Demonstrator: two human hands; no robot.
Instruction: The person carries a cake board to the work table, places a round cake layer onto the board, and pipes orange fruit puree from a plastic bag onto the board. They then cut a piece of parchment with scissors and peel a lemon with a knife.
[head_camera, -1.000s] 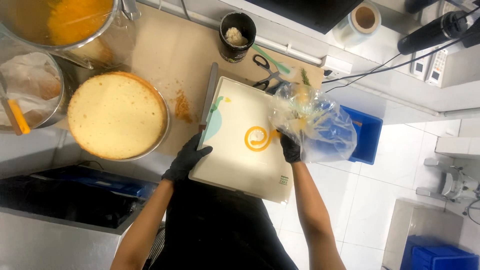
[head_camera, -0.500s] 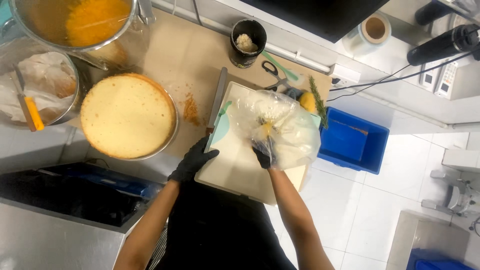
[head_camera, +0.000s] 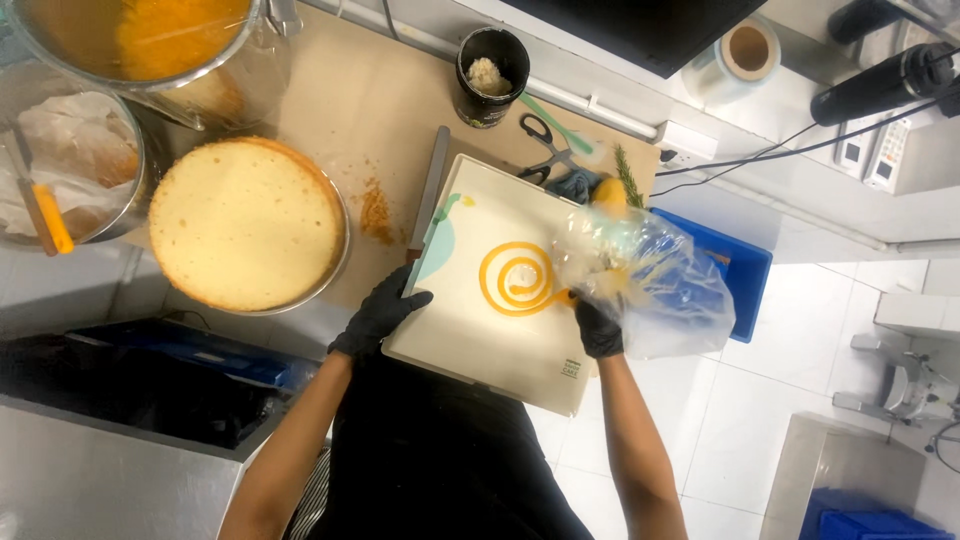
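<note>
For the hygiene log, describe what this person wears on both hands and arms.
The left hand and the right hand each wear a snug black disposable glove ending at the wrist. Both forearms are bare, with no sleeves, watch or bands visible. A black apron or top covers the torso, with a striped patch of fabric at its left edge.

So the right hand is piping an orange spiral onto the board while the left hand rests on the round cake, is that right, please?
Not quite: in the head view the left hand rests on the board edge, not on the cake. The right hand does hold the piping bag by the orange spiral.
</note>
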